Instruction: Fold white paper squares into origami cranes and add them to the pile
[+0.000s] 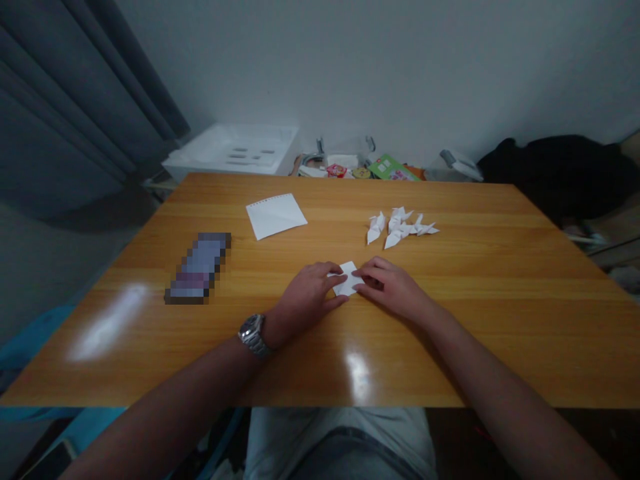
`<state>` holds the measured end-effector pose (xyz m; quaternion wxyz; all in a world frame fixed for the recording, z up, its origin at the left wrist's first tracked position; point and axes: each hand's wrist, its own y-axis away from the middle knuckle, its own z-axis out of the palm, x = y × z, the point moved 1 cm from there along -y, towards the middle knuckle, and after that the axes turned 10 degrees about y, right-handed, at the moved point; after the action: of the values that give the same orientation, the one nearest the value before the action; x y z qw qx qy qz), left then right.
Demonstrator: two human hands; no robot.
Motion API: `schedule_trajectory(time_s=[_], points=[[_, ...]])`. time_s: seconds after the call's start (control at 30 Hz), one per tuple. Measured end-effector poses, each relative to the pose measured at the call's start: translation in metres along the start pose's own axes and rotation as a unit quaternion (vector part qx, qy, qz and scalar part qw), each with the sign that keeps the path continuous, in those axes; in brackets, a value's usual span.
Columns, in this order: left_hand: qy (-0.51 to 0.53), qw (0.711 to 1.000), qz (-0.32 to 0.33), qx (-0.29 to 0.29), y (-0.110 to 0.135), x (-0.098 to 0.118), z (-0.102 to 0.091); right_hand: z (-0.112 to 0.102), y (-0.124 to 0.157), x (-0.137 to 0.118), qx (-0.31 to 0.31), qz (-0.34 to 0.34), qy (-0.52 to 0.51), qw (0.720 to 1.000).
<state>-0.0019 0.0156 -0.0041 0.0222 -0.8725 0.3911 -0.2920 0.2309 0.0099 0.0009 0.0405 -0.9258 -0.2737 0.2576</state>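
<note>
A small piece of folded white paper (pixel 349 283) lies on the wooden table (pixel 280 267) in front of me, roughly diamond-shaped. From the left, my left hand (pixel 311 293) grips its edge between thumb and fingers; a metal watch (pixel 254 335) is on that wrist. My right hand (pixel 393 285) pinches the opposite edge, thumb and fingertips pressed at the paper. The fingers partly cover the paper's side corners. Beyond my right hand sit several white folded-paper cranes (pixel 400 228), bunched together.
A white sheet (pixel 277 217) with a punched edge lies farther back on the left. Nearer on the left is a pixelated phone-like object (pixel 200 267). Behind the table stand a white tray-like box (pixel 250 150), a green booklet (pixel 393 169) and assorted items.
</note>
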Motion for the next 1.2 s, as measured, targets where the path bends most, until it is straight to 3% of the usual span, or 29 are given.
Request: schedule_trajectory(time_s=[0.17,0.53,1.2], points=[[0.005,1.000,-0.003,0.009,0.000,0.000,0.001,-0.008,0.003,0.007,-0.031,-0.052,-0.016,0.998],[0.027,1.000,-0.008,0.001,0.002,0.003,-0.004,-0.008,0.003,0.014,-0.019,-0.062,-0.046,0.997],[0.040,0.997,0.046,-0.054,0.007,0.011,-0.008,-0.007,0.000,0.012,-0.002,0.022,-0.081,0.996]])
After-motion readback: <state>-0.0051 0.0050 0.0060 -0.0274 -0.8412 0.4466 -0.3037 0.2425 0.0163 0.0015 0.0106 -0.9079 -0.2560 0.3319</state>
